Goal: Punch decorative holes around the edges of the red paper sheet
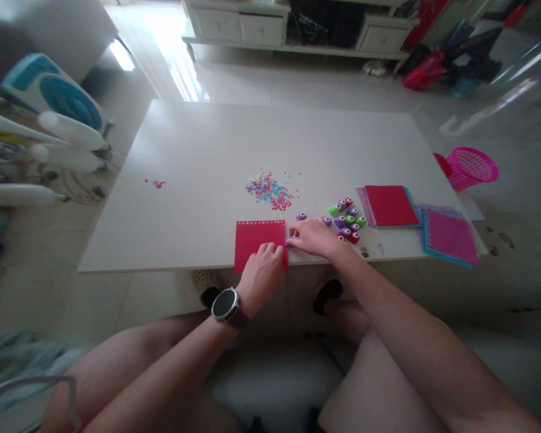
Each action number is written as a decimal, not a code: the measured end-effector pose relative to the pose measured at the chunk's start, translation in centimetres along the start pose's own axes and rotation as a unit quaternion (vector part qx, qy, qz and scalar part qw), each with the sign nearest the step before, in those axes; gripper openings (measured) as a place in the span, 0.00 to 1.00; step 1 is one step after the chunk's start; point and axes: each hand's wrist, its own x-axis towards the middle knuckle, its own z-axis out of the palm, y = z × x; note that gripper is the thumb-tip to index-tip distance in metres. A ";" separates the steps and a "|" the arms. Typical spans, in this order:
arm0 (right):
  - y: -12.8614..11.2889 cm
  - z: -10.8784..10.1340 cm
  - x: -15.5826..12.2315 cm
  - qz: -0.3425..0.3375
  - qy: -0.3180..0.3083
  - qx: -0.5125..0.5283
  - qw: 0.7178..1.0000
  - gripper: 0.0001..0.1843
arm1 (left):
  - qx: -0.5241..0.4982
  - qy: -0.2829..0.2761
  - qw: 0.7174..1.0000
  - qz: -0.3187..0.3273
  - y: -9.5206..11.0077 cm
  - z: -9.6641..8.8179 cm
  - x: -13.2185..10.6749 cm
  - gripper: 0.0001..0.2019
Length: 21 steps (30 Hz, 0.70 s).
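White tbl, tiled flr — L hand on red sheet, cabinet opp.

Cabinet: white, 3 drawer fronts showing
Basket: pink mesh, at right
Panel: blue and white, upper left
Bundle: red, blurred, near the cabinet's right end

A white table carries a red sheet, confetti, small colourful gadgets, a paper stack and edge-punched sheets.
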 end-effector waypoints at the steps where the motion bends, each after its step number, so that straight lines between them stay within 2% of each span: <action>1: 0.1 0.0 0.1 0.005 -0.002 -0.001 1.000 0.15 | 0.009 0.001 1.000 -0.002 -0.1 -0.2 0.0 0.10; 4: 0.1 0.0 0.1 0.011 -0.011 -0.002 1.000 0.14 | 0.010 0.013 1.000 -0.018 -0.6 0.0 0.0 0.14; 9: 0.0 -0.1 0.1 0.013 -0.025 0.012 1.000 0.13 | -0.012 0.017 0.999 -0.033 -1.2 1.4 -0.1 0.23; 21: -0.4 -0.3 -0.2 0.021 -0.022 0.042 0.999 0.11 | -0.009 0.018 0.999 -0.026 -1.6 1.9 -0.1 0.23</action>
